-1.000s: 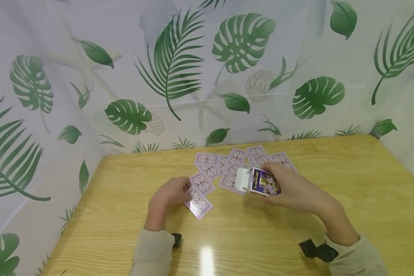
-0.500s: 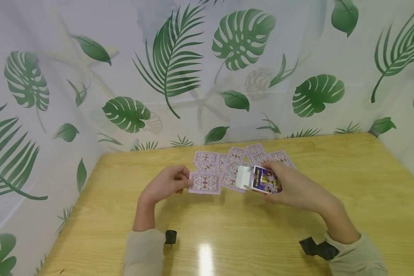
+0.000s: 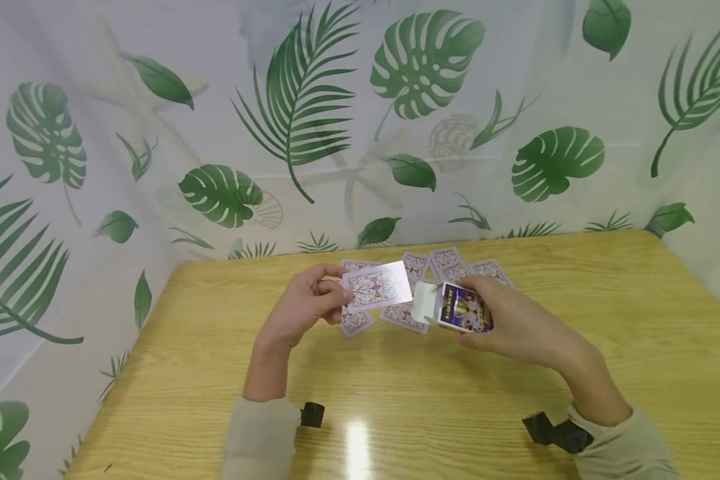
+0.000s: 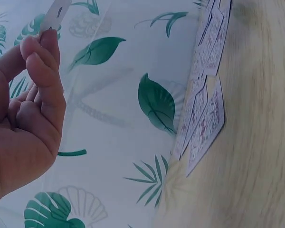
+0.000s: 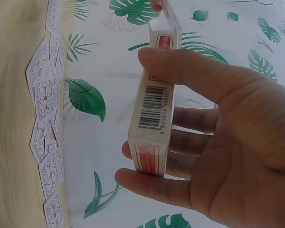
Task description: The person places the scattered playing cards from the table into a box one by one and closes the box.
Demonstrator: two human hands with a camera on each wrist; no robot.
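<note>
My left hand (image 3: 303,303) pinches a playing card (image 3: 379,287) by its left end, patterned back upward, held above the table. In the left wrist view the card (image 4: 56,14) shows its white face between thumb and fingers. My right hand (image 3: 516,323) grips a purple card box (image 3: 465,308) with a gold trophy on it. Its white flap (image 3: 425,303) stands open toward the left, close to the card's right end. The right wrist view shows the box's barcode side (image 5: 154,107), with thumb and fingers around it. What is inside the box is hidden.
Several face-down playing cards (image 3: 403,317) lie scattered and overlapping on the wooden table (image 3: 216,373), behind and below my hands. A leaf-patterned cloth (image 3: 336,133) hangs along the table's back edge and left side.
My left hand has picked up a card from the near left of the spread, raised it and brought it rightward to the box flap. The right hand with the box has barely moved.
</note>
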